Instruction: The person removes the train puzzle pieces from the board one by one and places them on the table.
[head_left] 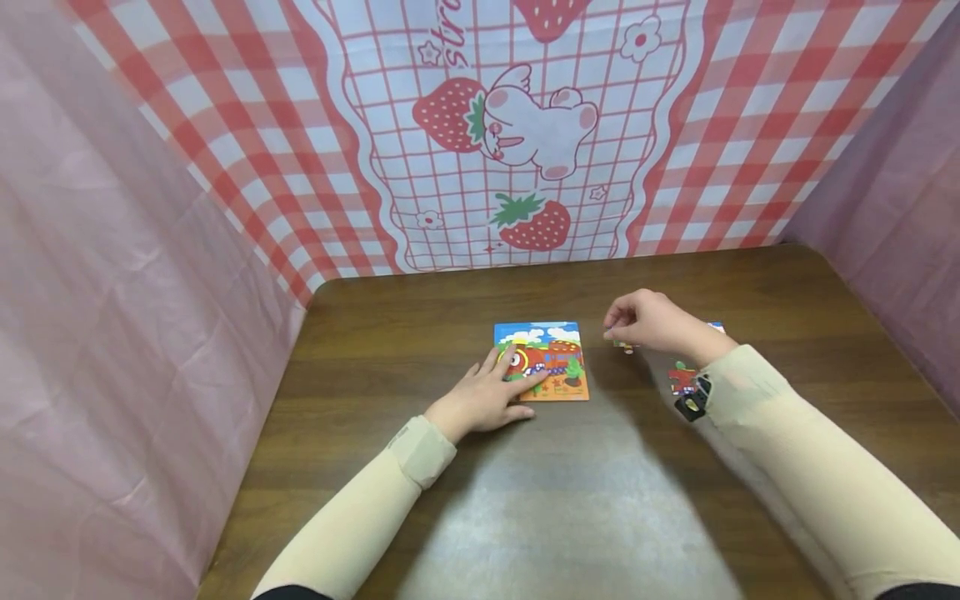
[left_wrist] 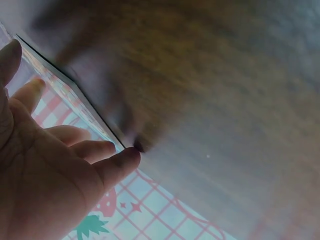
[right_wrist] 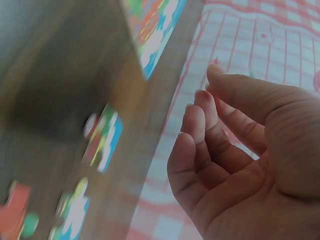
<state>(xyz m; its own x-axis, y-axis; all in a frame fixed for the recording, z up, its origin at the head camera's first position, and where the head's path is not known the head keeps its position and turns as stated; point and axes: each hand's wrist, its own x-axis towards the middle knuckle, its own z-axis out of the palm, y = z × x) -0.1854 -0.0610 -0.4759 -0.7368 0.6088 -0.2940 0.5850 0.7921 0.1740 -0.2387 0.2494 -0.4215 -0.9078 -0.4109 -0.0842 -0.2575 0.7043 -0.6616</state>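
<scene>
Left hand (head_left: 486, 398): fingers (head_left: 528, 382) spread, resting on puzzle (head_left: 557, 350), which lies flat mid-bench (head_left: 405, 333). Right hand (head_left: 647, 320): raised over bench right of puzzle, fingers loosely bent, thumb tip near index tip, small piece (right_wrist: 104, 142) below. Red piece (head_left: 682, 380) near right wrist; blue-white piece (right_wrist: 74, 212) just beside it.

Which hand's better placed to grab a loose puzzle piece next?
Likely your right hand: it looks empty, near the loose puzzle pieces, while your left hand rests on the picture puzzle.
</scene>
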